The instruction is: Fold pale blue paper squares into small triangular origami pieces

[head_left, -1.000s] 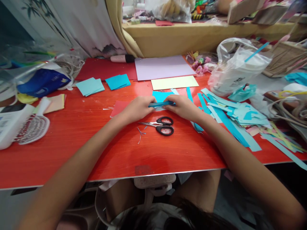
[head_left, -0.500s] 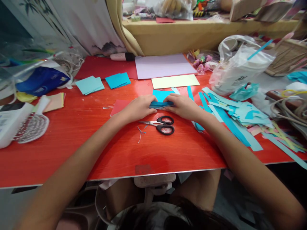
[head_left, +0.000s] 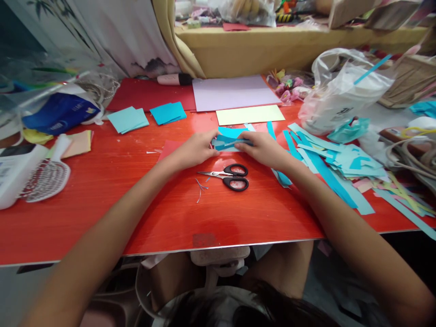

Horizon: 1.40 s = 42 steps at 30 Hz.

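Note:
My left hand [head_left: 192, 151] and my right hand [head_left: 260, 147] meet over a small piece of blue paper [head_left: 227, 142] on the red table [head_left: 136, 200]. Both pinch it with curled fingers, one at each end, and the paper looks partly unfolded between them. Black-handled scissors [head_left: 229, 176] lie shut on the table just in front of my hands. A pink paper square [head_left: 169, 148] peeks out from under my left wrist.
Blue paper strips and offcuts [head_left: 327, 159] pile at the right. Two stacks of blue squares [head_left: 148, 117], a lilac sheet [head_left: 231, 92] and a yellow sheet [head_left: 250, 115] lie behind. A white plastic bag [head_left: 340, 97] stands right, a hairbrush [head_left: 46, 175] left.
The folded blue strip has opened up into a wider, looser shape between my fingers. My hands shifted slightly away from me; the scissors stayed put.

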### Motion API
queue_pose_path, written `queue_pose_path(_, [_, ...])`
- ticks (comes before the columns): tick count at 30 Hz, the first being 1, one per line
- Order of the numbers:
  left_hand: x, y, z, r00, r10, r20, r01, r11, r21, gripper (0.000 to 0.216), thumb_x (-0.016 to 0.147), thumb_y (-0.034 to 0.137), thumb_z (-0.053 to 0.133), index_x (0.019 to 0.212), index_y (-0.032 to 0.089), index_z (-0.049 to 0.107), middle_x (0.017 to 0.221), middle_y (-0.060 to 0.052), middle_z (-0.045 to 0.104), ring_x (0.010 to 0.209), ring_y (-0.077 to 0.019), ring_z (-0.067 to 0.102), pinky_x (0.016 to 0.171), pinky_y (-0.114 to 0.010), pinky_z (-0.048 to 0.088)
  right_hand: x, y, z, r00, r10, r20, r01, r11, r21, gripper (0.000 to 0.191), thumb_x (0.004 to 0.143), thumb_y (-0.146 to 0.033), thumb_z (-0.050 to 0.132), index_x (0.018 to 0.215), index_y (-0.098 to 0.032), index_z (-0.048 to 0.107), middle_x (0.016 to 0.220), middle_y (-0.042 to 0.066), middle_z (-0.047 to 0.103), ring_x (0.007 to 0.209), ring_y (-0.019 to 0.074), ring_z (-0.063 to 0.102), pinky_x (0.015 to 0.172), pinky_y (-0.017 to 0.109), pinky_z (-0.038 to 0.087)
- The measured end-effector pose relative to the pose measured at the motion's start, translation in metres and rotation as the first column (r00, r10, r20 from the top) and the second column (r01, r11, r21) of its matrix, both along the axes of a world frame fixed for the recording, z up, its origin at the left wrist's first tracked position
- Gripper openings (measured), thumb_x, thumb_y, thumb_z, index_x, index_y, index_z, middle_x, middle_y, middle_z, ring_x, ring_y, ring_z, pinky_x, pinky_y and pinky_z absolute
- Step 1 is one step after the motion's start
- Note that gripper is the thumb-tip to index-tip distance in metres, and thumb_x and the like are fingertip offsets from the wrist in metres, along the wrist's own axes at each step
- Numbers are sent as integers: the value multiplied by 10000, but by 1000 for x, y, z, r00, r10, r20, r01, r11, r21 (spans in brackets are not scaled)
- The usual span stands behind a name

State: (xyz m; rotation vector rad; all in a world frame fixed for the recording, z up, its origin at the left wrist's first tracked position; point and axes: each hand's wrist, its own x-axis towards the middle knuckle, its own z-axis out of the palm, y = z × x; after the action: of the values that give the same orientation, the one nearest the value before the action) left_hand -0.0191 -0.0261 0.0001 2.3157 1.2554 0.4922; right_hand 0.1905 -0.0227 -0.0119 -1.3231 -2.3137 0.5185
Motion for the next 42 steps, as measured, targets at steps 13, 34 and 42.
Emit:
queue_pose_path(13, [3,9,-4,882,167,441,-85,976,-201,341,774,117,560,1097,184,476,799,-18,560,702,-112,555,544,-220,433,-3,-3,6,965,-63,-256,-14,958,-288,206,893,-272,503,711,-176,500,622,4,543,589,122,531,593,276,393])
queue_pose_path(34, [3,0,11,904,116,412,-132,991,9,150,840,200,506,971,192,578,800,-22,595,689,-114,523,569,-245,416,-10,-7,8,815,-220,-536,-41,900,-433,205,901,-220,498,703,-171,515,640,-8,559,500,69,490,493,228,394])
queue_pose_path(42, [6,-1,2,948,164,273,-217,960,177,134,809,197,532,935,175,571,819,-10,592,777,-124,531,710,-276,404,-15,-9,4,825,-144,-547,-157,871,-466,206,897,-255,518,711,-170,541,657,-6,580,507,76,504,492,236,387])
